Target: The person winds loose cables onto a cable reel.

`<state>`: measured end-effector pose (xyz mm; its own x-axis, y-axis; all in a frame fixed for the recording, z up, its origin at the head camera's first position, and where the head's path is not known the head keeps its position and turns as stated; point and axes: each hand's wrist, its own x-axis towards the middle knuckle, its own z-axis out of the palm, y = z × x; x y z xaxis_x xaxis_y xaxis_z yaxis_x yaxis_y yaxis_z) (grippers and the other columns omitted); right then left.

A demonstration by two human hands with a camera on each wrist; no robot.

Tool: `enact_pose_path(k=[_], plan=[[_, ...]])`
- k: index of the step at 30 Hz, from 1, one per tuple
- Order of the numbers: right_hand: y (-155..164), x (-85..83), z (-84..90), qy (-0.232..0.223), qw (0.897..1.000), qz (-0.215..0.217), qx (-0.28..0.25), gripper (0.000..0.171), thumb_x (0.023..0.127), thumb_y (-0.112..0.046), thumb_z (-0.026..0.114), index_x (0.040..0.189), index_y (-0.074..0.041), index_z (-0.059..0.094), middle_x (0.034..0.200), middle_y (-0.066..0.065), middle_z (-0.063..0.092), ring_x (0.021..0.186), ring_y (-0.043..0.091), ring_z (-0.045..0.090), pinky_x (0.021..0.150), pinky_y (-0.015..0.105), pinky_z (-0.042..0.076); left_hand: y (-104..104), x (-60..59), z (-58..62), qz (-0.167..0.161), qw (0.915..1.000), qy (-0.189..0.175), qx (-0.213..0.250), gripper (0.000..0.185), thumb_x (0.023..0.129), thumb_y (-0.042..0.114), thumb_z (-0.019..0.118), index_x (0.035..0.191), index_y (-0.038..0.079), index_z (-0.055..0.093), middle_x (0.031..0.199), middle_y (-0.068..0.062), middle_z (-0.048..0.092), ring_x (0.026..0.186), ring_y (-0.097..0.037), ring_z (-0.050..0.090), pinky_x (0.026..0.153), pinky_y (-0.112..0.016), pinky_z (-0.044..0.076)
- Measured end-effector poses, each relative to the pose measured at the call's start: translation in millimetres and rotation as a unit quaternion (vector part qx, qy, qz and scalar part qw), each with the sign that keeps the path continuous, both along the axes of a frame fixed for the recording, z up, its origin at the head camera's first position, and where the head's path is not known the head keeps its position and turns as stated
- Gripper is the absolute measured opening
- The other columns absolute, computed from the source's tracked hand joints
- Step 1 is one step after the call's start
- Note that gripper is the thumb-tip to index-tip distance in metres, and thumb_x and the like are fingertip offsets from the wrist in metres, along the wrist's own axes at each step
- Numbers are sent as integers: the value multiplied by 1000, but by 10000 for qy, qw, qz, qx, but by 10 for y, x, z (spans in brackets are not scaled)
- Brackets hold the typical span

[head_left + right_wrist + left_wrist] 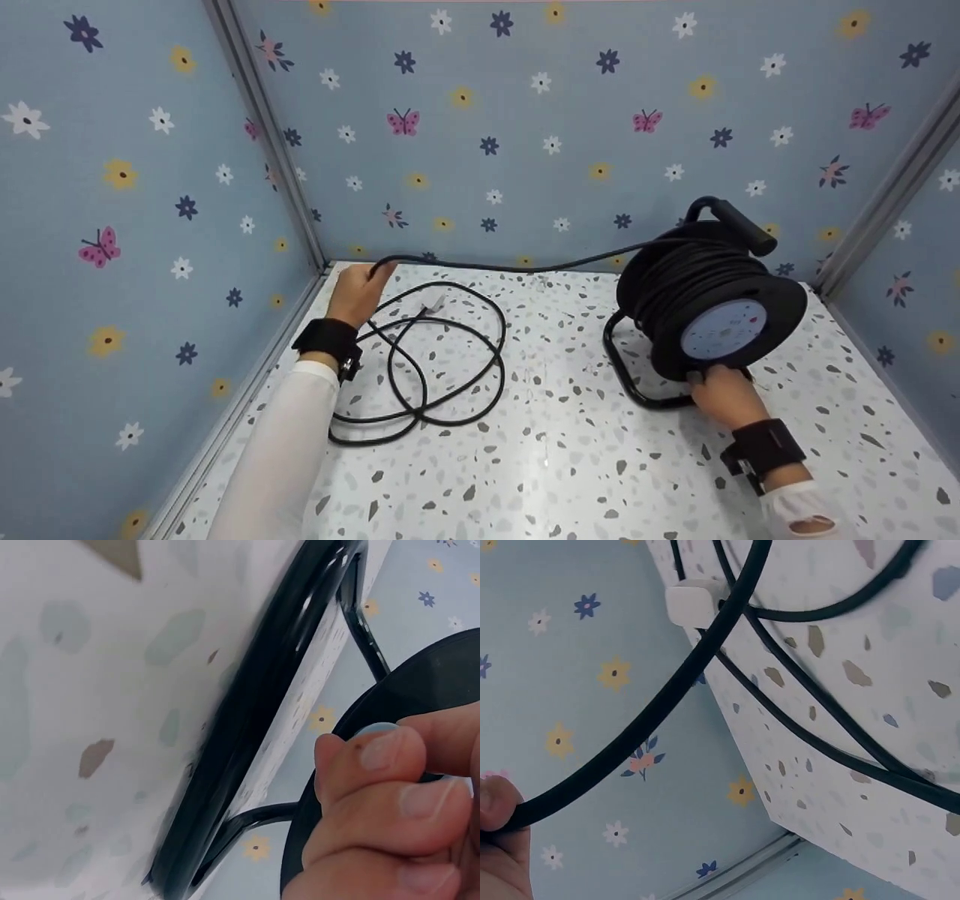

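At the right of a white, stone-flecked table [555, 450] stands a black cable reel [705, 292], tilted on a bent tubular stand [626, 379]. Its front disc carries a pale round panel [724, 330] with a small red mark, and a carry handle [742, 226] with a thick black grip rises at the top. Black cable is wound thickly around the drum. From the reel's upper side, a length of cable [525, 268] runs left through the air, sagging slightly, to the person's left hand [356, 294].

The left hand pinches that cable between thumb and fingers, above the table's left side. The right hand [729, 397] is closed, fingers curled, gripping the reel at the lower edge of its front disc; the exact part held is hidden by the fingers.

Beside the left hand, overlapping loops [417, 411] of the same cable lie loosely on the table. A whitish plug [433, 304] rests among them, toward the back.

Each wrist wears a black strap [328, 341] with a small device, and white sleeves [281, 442] cover the arms. Around the table stand light blue walls [517, 169] printed with flowers and pink butterflies, joined at the corners by grey strips [266, 127].
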<state>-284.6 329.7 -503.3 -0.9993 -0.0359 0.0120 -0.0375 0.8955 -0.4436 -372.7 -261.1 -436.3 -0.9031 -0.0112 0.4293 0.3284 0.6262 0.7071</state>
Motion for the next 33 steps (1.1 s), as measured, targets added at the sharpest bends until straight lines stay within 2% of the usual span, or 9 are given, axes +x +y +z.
enact_pose_path(k=[3,7,10,14,17,20,23,26,33], plan=[[-59,4,7,-32,10000,20,0,41,111,-22,44,82,-2,66,82,21,68,70,33,64,68,57,54,12,28,-97,52,9973,-462,-576,67,111,56,55,58,20,36,54,9,30,49,-12,26,55,-31,24],[-186,35,15,-38,9999,159,21,46,114,-22,39,78,-5,63,79,19,66,70,33,63,72,60,55,76,68,-220,55,9875,-915,-1284,67,109,58,57,57,20,39,54,8,34,48,-14,31,56,-32,30],[-286,70,38,-87,9996,255,-40,50,116,-22,34,77,-7,61,77,17,64,69,33,62,73,61,55,143,83,-267,-50,9780,-953,-1856,68,107,61,59,58,20,37,54,6,30,49,-14,29,59,-33,32],[-383,104,80,-157,9995,179,-224,53,117,-26,27,78,-9,60,75,15,61,70,32,62,75,60,56,225,85,-282,-299,9675,-737,-2402,67,105,62,63,60,21,34,55,7,25,49,-12,26,59,-33,30],[-430,113,107,-86,9993,146,-339,55,117,-28,26,82,-6,62,81,20,65,76,37,66,82,64,56,262,95,-289,-488,9637,-723,-2523,67,106,60,62,60,21,33,55,7,23,48,-12,24,58,-33,29],[-461,109,124,-30,9991,152,-390,53,117,-30,31,93,-1,68,92,25,70,84,39,68,88,67,55,288,103,-302,-643,9633,-713,-2508,65,112,54,53,59,20,34,55,6,24,50,-14,25,61,-34,32],[-484,102,146,-9,9989,174,-430,48,115,-30,38,106,4,71,97,24,70,86,37,67,87,64,55,321,101,-318,-706,9640,-637,-2484,64,117,43,41,58,20,36,54,6,28,51,-16,30,66,-37,37],[-510,107,177,99,9984,212,-523,44,114,-28,42,115,5,71,98,22,70,85,35,66,85,62,55,377,95,-327,-747,9635,-562,-2508,63,118,38,38,57,20,38,54,5,30,53,-17,34,67,-40,40],[-593,132,362,271,9962,245,-792,40,115,-30,42,87,-9,61,81,10,58,79,29,61,80,54,55,587,75,-327,-999,9550,-417,-2760,62,118,38,38,58,22,40,55,6,33,54,-17,39,66,-41,43]])
